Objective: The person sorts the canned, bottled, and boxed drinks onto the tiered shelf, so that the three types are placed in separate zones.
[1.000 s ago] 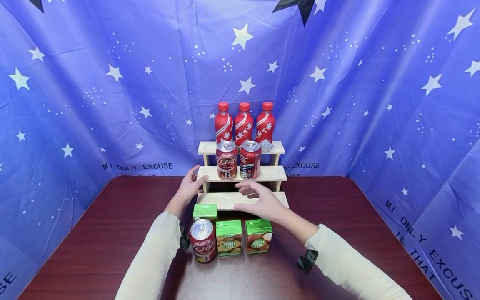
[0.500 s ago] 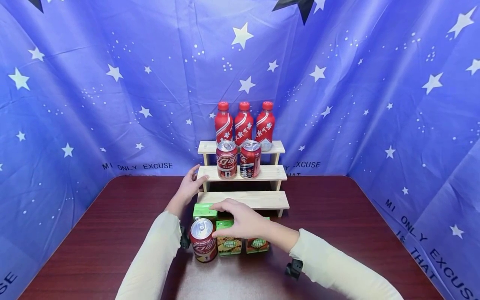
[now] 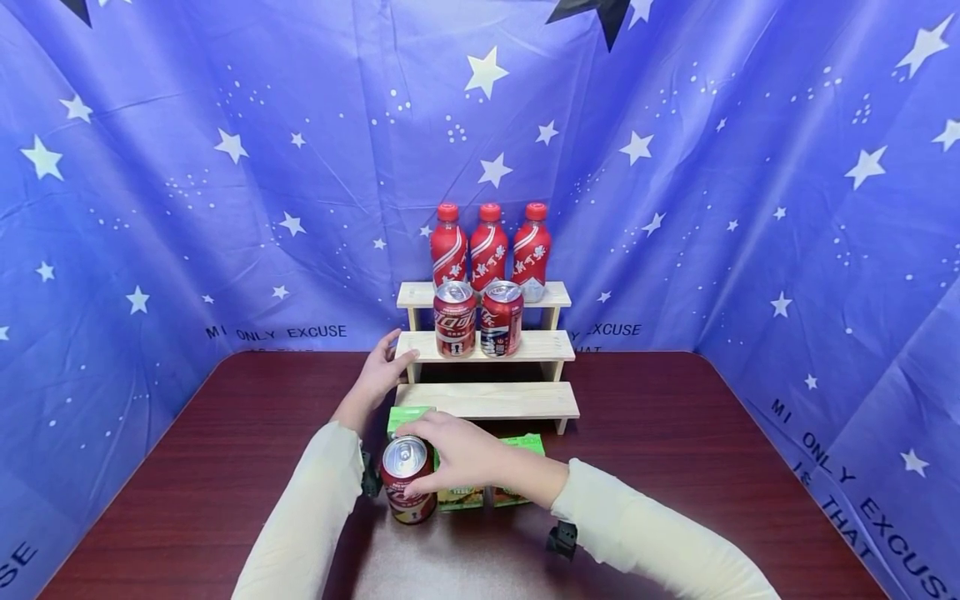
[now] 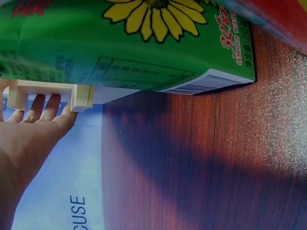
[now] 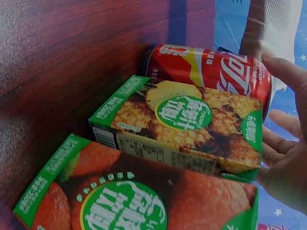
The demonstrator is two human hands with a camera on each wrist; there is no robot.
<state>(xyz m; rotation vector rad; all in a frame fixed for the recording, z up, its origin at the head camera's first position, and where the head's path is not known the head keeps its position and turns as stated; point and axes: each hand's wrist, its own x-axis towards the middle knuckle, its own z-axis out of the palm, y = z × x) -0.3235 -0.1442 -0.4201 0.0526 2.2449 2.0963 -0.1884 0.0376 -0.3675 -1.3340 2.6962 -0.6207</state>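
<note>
My left hand (image 3: 377, 372) grips the left end of the middle shelf of a three-step wooden display rack (image 3: 487, 402); in the left wrist view its fingers reach behind the wood. At the front left of the table stands an upright red soda can (image 3: 406, 460). Around that can's upper part my right hand (image 3: 461, 454) curls, thumb on the near side and fingers on the far side. The right wrist view has the same can (image 5: 192, 69) beside a pineapple juice carton (image 5: 182, 112), which the hand partly hides in the head view.
Two red cans (image 3: 454, 321) stand on the middle shelf, and three red bottles (image 3: 488, 250) on the top one. A green juice carton (image 3: 405, 417) stands behind the front can. A lychee juice carton (image 5: 206, 201) is to the right. Starry blue cloth surrounds the table (image 3: 637, 417).
From in front of the lowest shelf, my right hand has moved left and toward me, over the cartons, and now holds the front can. The left hand stays on the rack.
</note>
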